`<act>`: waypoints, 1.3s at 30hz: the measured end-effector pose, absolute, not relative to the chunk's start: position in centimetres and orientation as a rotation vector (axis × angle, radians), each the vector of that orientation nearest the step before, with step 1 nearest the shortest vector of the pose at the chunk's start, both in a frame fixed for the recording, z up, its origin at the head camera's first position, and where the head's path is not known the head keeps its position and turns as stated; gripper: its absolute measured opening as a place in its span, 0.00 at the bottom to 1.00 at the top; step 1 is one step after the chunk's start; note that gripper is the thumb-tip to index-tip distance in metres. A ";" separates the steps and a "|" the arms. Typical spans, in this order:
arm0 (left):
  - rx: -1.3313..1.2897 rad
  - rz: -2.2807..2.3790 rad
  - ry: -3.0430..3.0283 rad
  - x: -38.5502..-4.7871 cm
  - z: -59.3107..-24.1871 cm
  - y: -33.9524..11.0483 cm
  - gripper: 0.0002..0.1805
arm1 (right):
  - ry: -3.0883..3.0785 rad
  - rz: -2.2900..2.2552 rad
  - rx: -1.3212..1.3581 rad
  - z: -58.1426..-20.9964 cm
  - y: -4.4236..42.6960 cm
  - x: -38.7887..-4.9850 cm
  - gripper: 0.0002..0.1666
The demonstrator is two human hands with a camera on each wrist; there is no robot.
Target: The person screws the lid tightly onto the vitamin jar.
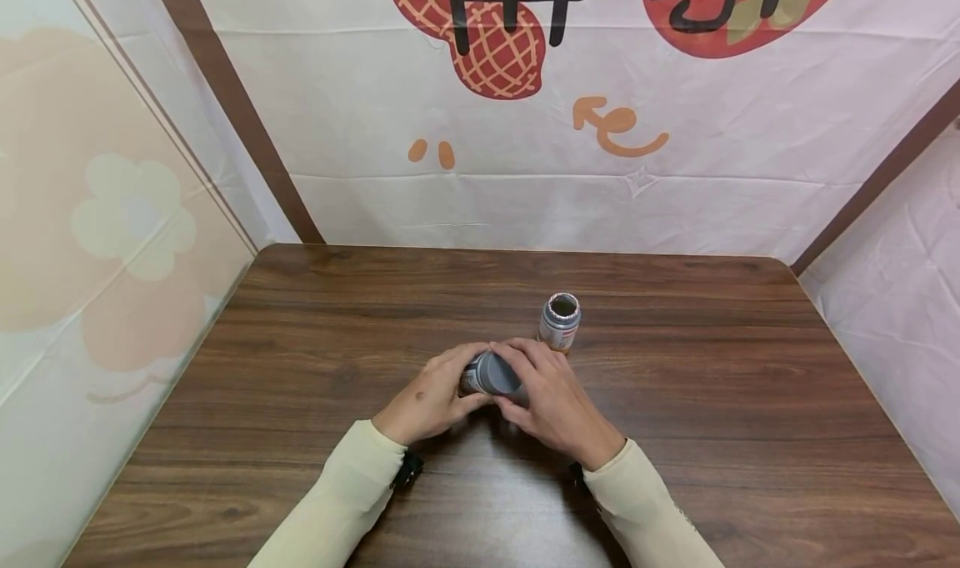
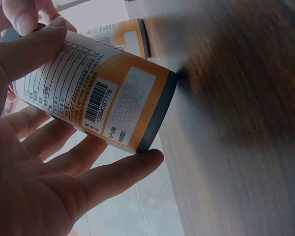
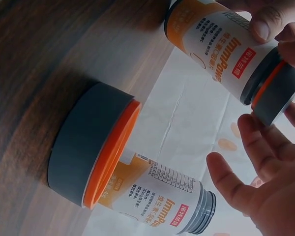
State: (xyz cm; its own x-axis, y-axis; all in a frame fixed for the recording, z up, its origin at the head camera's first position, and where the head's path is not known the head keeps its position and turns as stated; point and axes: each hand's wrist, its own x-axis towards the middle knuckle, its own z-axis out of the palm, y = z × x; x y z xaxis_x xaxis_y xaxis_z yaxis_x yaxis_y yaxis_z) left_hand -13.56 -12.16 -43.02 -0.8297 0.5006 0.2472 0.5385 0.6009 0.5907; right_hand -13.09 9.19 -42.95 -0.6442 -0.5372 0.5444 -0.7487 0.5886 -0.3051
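My left hand (image 1: 431, 394) grips a supplement bottle (image 2: 88, 83) with an orange and white label, its thumb across one side and fingertips on the other. The bottle is tilted. My right hand (image 1: 547, 397) holds the dark grey lid (image 3: 280, 93) at the bottle's top, thumb and fingertips on its rim. An orange band shows between this lid and the bottle's neck. Some of the right hand's fingers (image 3: 226, 179) extend away from the lid. Close by the right hand, a second dark lid with an orange inside (image 3: 96, 142) rests on the table.
A second bottle (image 1: 560, 324) of the same kind stands upright and uncapped just beyond the right hand. The brown wood-grain table (image 1: 360, 301) ends at a white printed cloth (image 1: 525, 209) behind, with more cloth at both sides.
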 end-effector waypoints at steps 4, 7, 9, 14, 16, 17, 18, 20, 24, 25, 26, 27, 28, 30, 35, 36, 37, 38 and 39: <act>-0.890 -1.048 -2.764 -13.6 -43.0 -12.1 0.34 | -2.410 0.725 1.044 -42.9 9.2 -13.1 0.41; -0.883 -1.053 -2.770 -13.6 -43.0 -12.1 0.33 | -2.407 0.719 1.055 -42.8 9.2 -13.1 0.41; -0.880 -1.058 -2.774 -13.6 -43.0 -12.2 0.33 | -2.410 0.718 1.059 -42.8 9.3 -13.1 0.41; -0.888 -1.066 -2.764 -13.6 -43.0 -12.2 0.32 | -2.422 0.724 1.059 -42.9 9.3 -13.1 0.40; -0.896 -1.074 -2.752 -13.6 -43.0 -12.2 0.32 | -2.427 0.725 1.053 -42.9 9.3 -13.1 0.39; -0.898 -1.076 -2.747 -13.6 -43.0 -12.2 0.33 | -2.429 0.724 1.048 -42.9 9.3 -13.1 0.38; -0.899 -1.081 -2.744 -13.6 -43.0 -12.2 0.32 | -2.433 0.725 1.042 -42.9 9.3 -13.1 0.38; -0.901 -1.088 -2.736 -13.6 -43.0 -12.2 0.33 | -2.439 0.724 1.029 -42.9 9.3 -13.1 0.37; -0.891 -1.092 -2.738 -13.7 -43.0 -12.2 0.33 | -2.448 0.713 1.004 -42.8 9.3 -13.1 0.37; -0.890 -1.092 -2.739 -13.7 -43.0 -12.2 0.32 | -2.450 0.709 1.000 -42.8 9.3 -13.1 0.37; -0.889 -1.093 -2.741 -13.7 -43.0 -12.2 0.32 | -2.453 0.707 0.999 -42.8 9.3 -13.1 0.37; -0.888 -1.090 -2.741 -13.7 -43.0 -12.2 0.32 | -2.455 0.707 1.000 -42.8 9.3 -13.1 0.38; -0.887 -1.089 -2.742 -13.7 -43.0 -12.2 0.32 | -2.457 0.708 1.002 -42.8 9.4 -13.1 0.39; -0.886 -1.085 -2.744 -13.7 -43.0 -12.2 0.32 | -2.458 0.716 1.017 -42.7 9.4 -13.1 0.40; -0.884 -1.068 -2.751 -13.7 -43.0 -12.2 0.32 | -2.446 0.734 1.084 -42.6 9.5 -13.2 0.43; -0.888 -1.067 -2.748 -13.7 -43.0 -12.1 0.32 | -2.444 0.736 1.096 -42.6 9.5 -13.2 0.43; -0.892 -1.068 -2.743 -13.8 -43.0 -12.1 0.31 | -2.442 0.738 1.103 -42.6 9.5 -13.2 0.43; -0.898 -1.068 -2.737 -13.8 -43.0 -12.1 0.31 | -2.440 0.737 1.109 -42.6 9.6 -13.2 0.43; -0.904 -1.068 -2.731 -13.8 -43.0 -12.1 0.31 | -2.439 0.738 1.110 -42.6 9.6 -13.2 0.43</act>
State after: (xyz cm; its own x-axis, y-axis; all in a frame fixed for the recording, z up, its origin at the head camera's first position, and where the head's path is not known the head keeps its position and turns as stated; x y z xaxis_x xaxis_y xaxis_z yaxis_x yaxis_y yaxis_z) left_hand -13.80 -12.13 -43.01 -0.8241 0.4984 0.2693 0.5489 0.5849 0.5972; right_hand -13.19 9.57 -42.59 -0.6264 -0.5844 0.5158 -0.7723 0.5548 -0.3092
